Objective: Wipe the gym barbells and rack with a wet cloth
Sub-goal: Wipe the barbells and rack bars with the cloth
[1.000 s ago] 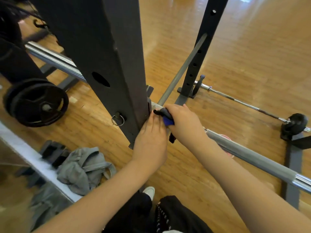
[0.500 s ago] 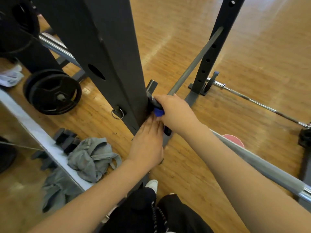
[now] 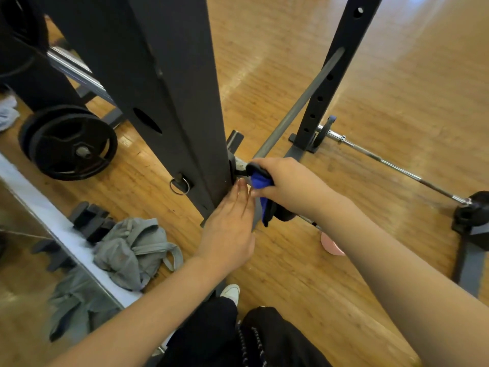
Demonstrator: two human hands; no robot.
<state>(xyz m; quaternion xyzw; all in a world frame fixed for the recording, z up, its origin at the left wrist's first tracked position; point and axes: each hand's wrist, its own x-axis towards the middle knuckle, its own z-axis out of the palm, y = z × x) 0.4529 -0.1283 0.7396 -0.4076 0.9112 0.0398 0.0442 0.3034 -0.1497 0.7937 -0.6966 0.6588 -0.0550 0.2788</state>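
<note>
Floor: glossy wooden gym floor, glare patches at upper right.
Rack: dark steel rack upright fills centre-left, oval hole in its side, a ring pin low on it; second holed upright stands farther back on the right.
Barbell: grey bar slants from the far upright down to the near upright's base, where the right hand meets it.
Cloth: blue-and-black cloth wrapped over the bar right beside the near upright, a tail hanging below the hand.
Right hand: right hand grips the cloth, fingers curled round it and the bar.
Left hand: left hand flat, fingers straight and close together, tips touching the upright's lower edge just beside the cloth; holds nothing.
Other barbell: thin chrome bar lies on the floor at right, ending at a small black plate.
Weight plate: black plate on a bar end at left, near the floor.
Mirror: wall mirror at lower left, white ledge along its base.
Clothing: grey garment heaped on the floor against the ledge, dark blocks just beside it.
Pink disc: pink disc on the floor, partly hidden by the right forearm.
Person: dark trousers and a white shoe at bottom centre.
</note>
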